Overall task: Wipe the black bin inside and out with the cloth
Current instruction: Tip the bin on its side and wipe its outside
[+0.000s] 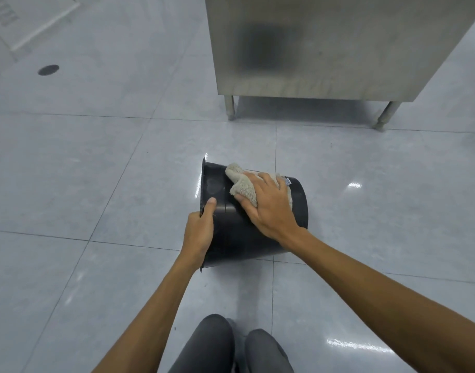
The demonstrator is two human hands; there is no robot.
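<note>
The black bin (236, 235) lies on its side on the tiled floor, its rim to the left and its base to the right. My left hand (200, 230) grips the rim, thumb on the outer wall. A beige cloth (241, 184) is spread over the top of the bin's outer wall. My right hand (268, 203) lies flat on the cloth, pressing it against the bin. The bin's inside is hidden from this angle.
A stainless steel cabinet (325, 47) on short legs stands behind the bin at the upper right. A round dark floor drain (48, 70) sits at the far left. My knees (231, 345) in grey trousers are at the bottom edge.
</note>
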